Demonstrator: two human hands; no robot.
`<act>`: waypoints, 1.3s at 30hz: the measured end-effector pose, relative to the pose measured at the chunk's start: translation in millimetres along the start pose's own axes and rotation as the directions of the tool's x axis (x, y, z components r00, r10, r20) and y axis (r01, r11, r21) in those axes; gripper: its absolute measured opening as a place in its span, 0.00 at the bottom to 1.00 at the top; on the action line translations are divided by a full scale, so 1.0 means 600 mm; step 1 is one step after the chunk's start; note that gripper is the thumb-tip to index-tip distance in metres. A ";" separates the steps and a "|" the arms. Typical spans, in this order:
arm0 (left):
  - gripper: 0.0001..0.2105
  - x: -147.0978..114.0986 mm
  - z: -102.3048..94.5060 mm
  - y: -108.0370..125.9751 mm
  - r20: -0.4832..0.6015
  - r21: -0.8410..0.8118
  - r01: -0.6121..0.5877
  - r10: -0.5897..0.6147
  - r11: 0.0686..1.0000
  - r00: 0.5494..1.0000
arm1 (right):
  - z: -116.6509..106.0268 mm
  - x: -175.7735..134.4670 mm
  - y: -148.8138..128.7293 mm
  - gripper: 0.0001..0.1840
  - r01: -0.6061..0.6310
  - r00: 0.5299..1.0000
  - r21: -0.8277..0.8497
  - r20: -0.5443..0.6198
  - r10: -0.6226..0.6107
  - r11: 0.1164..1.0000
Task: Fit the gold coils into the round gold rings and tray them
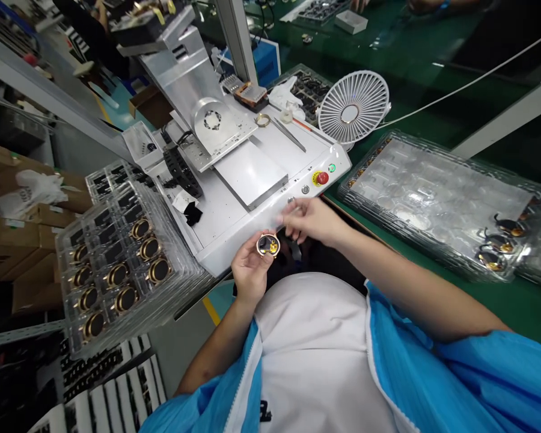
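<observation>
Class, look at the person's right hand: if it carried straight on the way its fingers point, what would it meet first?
Probably the small round gold-rimmed part held in the left hand. The right hand points left and slightly down towards it; its fingertips are blurred, so the depth is uncertain.

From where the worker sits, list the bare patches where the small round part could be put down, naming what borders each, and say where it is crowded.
Free: the flat grey plate on the white machine, and the green bench strip in front of the clear tray. Crowded: the stacked trays of round parts beside the left hand; the clutter behind the fan. The right hand hovers by the machine's buttons.
</observation>
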State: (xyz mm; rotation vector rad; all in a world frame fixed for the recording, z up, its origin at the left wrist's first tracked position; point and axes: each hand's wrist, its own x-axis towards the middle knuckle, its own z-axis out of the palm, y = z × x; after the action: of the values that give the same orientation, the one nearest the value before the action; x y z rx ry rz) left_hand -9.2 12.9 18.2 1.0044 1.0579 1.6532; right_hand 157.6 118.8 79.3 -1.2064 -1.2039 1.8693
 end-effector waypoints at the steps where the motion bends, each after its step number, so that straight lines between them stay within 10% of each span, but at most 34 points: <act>1: 0.21 0.002 -0.002 0.006 0.023 -0.028 0.017 -0.017 0.999 1.000 | -0.008 0.018 -0.014 0.29 0.034 0.994 0.009 -0.102 -0.033 0.999; 4: 0.22 0.006 -0.008 0.021 0.122 -0.058 0.053 -0.046 0.997 0.991 | -0.027 0.068 -0.051 0.22 0.062 0.952 0.001 -0.299 -0.059 0.998; 11: 0.42 0.008 -0.014 0.023 0.186 0.139 -0.162 0.135 0.977 0.973 | -0.031 0.093 -0.065 0.22 0.160 0.929 -0.107 -0.319 -0.187 0.981; 21: 0.45 0.001 0.000 0.028 0.229 0.442 -0.326 0.247 0.835 0.942 | 0.012 -0.069 -0.005 0.25 0.059 0.990 -0.132 0.138 -0.041 0.989; 39: 0.41 0.000 0.002 0.029 0.232 0.480 -0.336 0.252 0.811 0.940 | 0.022 -0.077 0.008 0.21 0.040 0.990 -0.188 0.137 -0.014 0.981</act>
State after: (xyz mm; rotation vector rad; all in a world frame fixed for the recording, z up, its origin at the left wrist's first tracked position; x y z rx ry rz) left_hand -12.5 9.3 35.2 1.7002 1.3209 1.5207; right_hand 164.1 73.1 94.2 -1.1705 -1.4946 1.8744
